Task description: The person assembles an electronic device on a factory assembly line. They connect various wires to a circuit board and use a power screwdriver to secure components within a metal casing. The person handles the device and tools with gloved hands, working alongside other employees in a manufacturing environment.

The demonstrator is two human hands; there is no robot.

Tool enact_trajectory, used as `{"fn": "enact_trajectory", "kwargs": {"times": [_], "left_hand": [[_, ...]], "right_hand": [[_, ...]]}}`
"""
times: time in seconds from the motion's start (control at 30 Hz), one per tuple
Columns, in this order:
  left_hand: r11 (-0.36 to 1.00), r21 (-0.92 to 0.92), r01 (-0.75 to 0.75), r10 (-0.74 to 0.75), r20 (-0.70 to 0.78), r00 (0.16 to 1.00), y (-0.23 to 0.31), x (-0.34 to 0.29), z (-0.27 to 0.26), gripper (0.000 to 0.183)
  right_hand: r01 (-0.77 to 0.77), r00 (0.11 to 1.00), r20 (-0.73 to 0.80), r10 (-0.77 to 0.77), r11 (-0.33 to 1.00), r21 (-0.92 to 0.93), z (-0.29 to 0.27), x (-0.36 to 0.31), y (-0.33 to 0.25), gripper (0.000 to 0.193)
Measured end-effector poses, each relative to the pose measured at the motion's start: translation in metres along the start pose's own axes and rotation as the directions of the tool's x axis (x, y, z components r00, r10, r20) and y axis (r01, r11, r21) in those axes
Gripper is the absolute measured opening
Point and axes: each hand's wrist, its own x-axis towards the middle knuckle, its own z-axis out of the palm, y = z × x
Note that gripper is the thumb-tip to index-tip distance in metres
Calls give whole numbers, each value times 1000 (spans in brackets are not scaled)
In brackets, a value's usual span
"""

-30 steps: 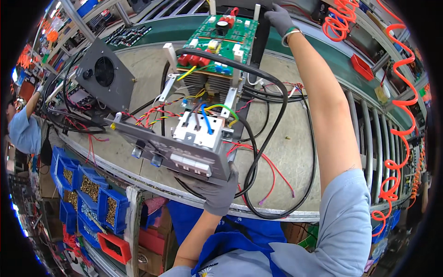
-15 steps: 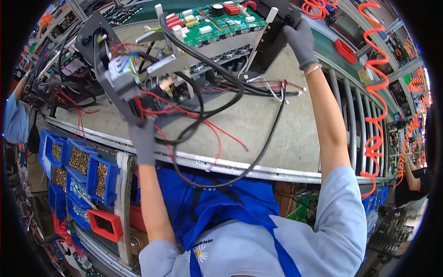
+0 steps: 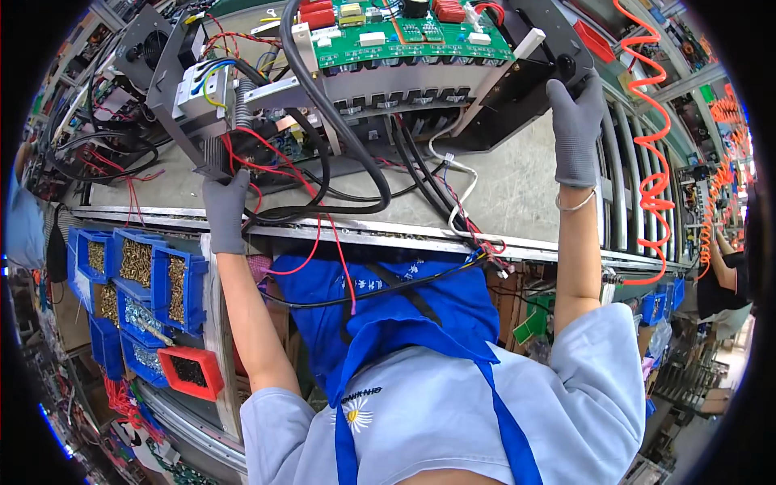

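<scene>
A black metal chassis (image 3: 501,117) stands on the metal worktop (image 3: 517,190). It carries a green circuit board (image 3: 412,40) with red and white parts, a terminal block (image 3: 198,89), thick black cables (image 3: 356,149) and thin red wires (image 3: 331,234). At its near left corner my left hand (image 3: 225,212), in a grey glove, is closed on the frame. My right hand (image 3: 577,133), gloved too, grips the edge of the right side panel, its fingers partly hidden behind it. A wire bundle with connectors (image 3: 489,242) hangs over the front edge.
Blue bins (image 3: 174,291) of screws and a red bin (image 3: 192,372) hang at the lower left. Another wired unit (image 3: 101,121) stands at the left. Metal rollers (image 3: 618,178) and coiled orange air hoses (image 3: 653,153) are on the right. People are at both sides.
The chassis has come nearer the front edge and turned a little, both hands moving with it. The wire bundle now drapes over the worktop's edge.
</scene>
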Motion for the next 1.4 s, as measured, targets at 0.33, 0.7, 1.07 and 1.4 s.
{"fn": "enact_trajectory", "kwargs": {"times": [0.33, 0.7, 1.07, 1.4], "left_hand": [[824, 134, -551, 561, -331, 759, 160, -146, 41, 49], [948, -171, -269, 298, 173, 939, 140, -168, 195, 68], [234, -604, 762, 217, 797, 564, 138, -157, 172, 13], [962, -150, 227, 65, 936, 345, 204, -198, 80, 29]], "right_hand": [[12, 1000, -15, -14, 995, -95, -11, -71, 27, 57], [180, 828, 555, 80, 899, -399, -1, -175, 37, 40], [79, 862, 505, -34, 995, -68, -12, -165, 14, 38], [351, 426, 669, -609, 793, 498, 0, -125, -49, 32]]}}
